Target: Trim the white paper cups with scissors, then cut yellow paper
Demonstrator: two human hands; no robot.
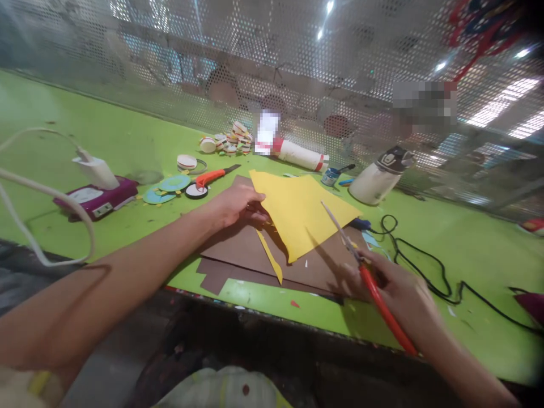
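A sheet of yellow paper [304, 209] is pinched along its left edge by my left hand [242, 207], raised at a tilt over brown cardboard [238, 252]. My right hand [382, 275] grips red-handled scissors [369, 280]. Their blades point up and left, in front of the sheet's right part; whether they touch it I cannot tell. A narrow yellow paper strip [271, 258] lies on the cardboard below my left hand. Small paper scraps are scattered around the cardboard.
On the green table [459, 226] stand a purple power strip [100, 198] with a white charger, an orange-handled knife [212, 177], a white roll [300, 154], a paint jar [330, 177] and a white-and-black bottle [378, 178]. A black cord [437, 263] trails at right. Perforated metal mesh rises behind.
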